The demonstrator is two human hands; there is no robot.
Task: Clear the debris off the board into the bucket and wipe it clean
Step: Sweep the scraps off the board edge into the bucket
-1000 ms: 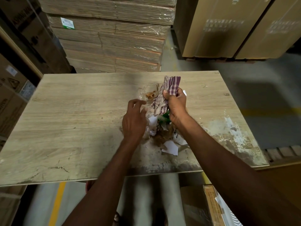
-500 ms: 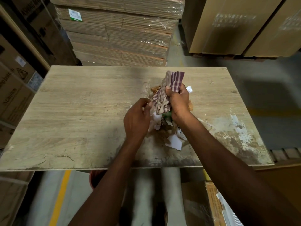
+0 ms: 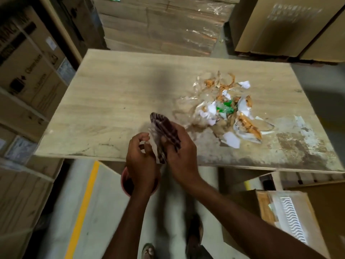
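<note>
the pale wood-grain laminate board (image 3: 119, 101) lay flat across stacked goods and served as the desk, its near edge overhanging the floor so that anything pushed off it could drop straight down. on its right half sat a loose heap of debris (image 3: 226, 109): crumpled clear plastic film, torn white paper, orange scraps and a green shred. it was gathered in one pile, probably so it could be swept in a single pass; none of it looked cleared yet. a whitish, scuffed stain (image 3: 306, 135) marked the board's near right corner, which the wiping would have to deal with.

below the near edge, a red round bucket (image 3: 125, 181) stood on the floor, mostly hidden behind the left forearm, and well apart from the heap, off to its left.

the right hand (image 3: 180, 148) was closed around a folded dark maroon checked cloth (image 3: 165, 132), held upright over the board's near edge. the left hand (image 3: 141, 156), fingers curled, pinched the cloth's pale edge, apparently folding it into a pad for sweeping.
</note>
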